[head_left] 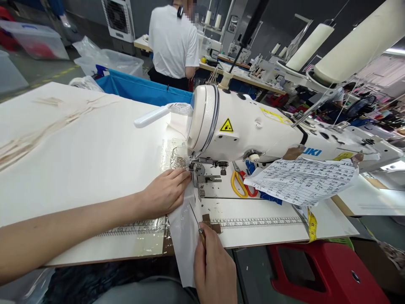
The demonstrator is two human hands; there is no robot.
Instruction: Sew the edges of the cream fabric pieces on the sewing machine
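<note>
A white sewing machine (247,122) stands on the white table. Under its needle area runs a strip of white fabric (185,240), which hangs over the table's front edge. My left hand (167,190) lies on the fabric just left of the presser foot, fingers together and pressing it down. My right hand (215,266) is closed around the wooden handle of a thin pointed awl (201,236). The awl's metal tip points up and left onto the fabric, below the needle area. Part of the fabric's lower end is hidden behind my right hand.
Yellow and red scissors (240,183) lie right of the needle area. A written paper sheet (297,179) hangs from the machine. Thread scraps (38,135) lie on the left tabletop. A red stool (335,270) stands below right. Behind the blue bin (142,89), a person (174,42) faces away.
</note>
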